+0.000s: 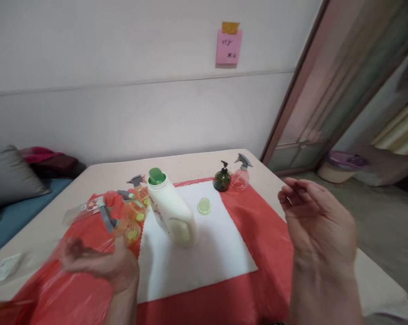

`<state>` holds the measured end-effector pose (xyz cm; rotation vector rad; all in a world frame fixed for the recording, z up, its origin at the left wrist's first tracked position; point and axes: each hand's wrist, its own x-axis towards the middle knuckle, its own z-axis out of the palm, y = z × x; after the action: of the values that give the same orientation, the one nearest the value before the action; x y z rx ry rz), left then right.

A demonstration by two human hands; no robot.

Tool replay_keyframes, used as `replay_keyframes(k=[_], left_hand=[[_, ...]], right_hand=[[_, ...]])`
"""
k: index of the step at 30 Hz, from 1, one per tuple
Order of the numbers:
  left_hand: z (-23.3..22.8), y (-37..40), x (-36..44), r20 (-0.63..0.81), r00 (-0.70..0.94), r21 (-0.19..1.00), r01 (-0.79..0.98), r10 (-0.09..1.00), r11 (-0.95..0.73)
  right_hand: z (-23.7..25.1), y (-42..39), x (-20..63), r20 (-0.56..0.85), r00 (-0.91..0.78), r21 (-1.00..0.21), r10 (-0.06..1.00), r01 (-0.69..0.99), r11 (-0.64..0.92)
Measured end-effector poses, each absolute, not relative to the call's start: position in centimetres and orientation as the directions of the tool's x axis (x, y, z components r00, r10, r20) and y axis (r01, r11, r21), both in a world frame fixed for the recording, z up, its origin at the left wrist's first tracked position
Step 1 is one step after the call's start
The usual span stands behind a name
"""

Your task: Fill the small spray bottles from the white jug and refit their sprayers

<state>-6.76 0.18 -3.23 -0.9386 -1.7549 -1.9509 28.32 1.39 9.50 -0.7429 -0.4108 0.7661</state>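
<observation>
Nearest the camera, the left hand [99, 266] is lying blurred over the red plastic sheet [265, 234] at the lower left, its fingers seeming to press on or bunch the sheet, though the blur is keeping me from telling whether they are closed on it. The right hand [317, 221] is hanging in the air over the right edge of the table [197, 164], open, with fingers loosely curled and holding nothing. Just beyond the left hand, an orange spray bottle [129, 216] with a grey trigger is lying among the folds of the sheet, and a second orange sprayer [139, 187] is standing close behind it. Between the hands, a white cloth [204, 257] is lying on the red sheet, and a white bottle [170, 210] with a green open neck is leaning tilted on it, right beside the orange bottles. Its pale green cap [204, 206] is sitting apart on the cloth to the right. Farther back, a dark green pump bottle [222, 178] and a clear pink spray bottle [241, 175] are standing side by side at the cloth's far edge. On the wall behind, a pink note [229, 46] is hanging.
</observation>
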Motion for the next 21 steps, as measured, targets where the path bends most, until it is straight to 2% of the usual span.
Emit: replay_keyframes(k=[2, 4, 8, 10, 13, 18, 21], left_hand=[[-2.4, -0.5, -4.3, 0.802, -0.587, 0.584, 0.736, 0.106, -0.342], [-2.5, -1.1, -1.4, 0.87, -0.471, 0.475, 0.727, 0.144, -0.496], [-3.7, -2.4, 2.7, 0.897, -0.137, 0.402, 0.65, 0.42, -0.645], [-4.0, -3.0, 3.7, 0.885, -0.023, 0.367, 0.648, 0.465, -0.667], [-3.9, -3.5, 4.3, 0.897, 0.019, 0.315, 0.675, 0.443, -0.667], [-3.7, -3.1, 4.8, 0.89, 0.027, 0.326, 0.662, 0.456, -0.675], [-3.7, -2.8, 4.9, 0.883, 0.027, 0.333, 0.668, 0.468, -0.666]], right_hand=[[8.7, 2.2, 28.4, 0.078, 0.691, -0.761, 0.718, -0.424, 0.491], [7.5, 3.2, 28.2, 0.068, 0.707, -0.791, 0.704, -0.391, 0.47], [3.9, 5.2, 27.6, 0.06, 0.722, -0.899, 0.69, -0.262, 0.352], [1.8, 6.2, 27.3, 0.077, 0.716, -0.958, 0.694, -0.14, 0.251], [-0.9, 8.6, 27.2, 0.082, 0.69, -0.992, 0.719, -0.014, 0.127], [-2.8, 15.8, 28.3, 0.069, 0.688, -0.978, 0.722, 0.191, -0.088], [-2.9, 20.1, 29.4, 0.109, 0.686, -0.948, 0.719, 0.289, -0.131]])
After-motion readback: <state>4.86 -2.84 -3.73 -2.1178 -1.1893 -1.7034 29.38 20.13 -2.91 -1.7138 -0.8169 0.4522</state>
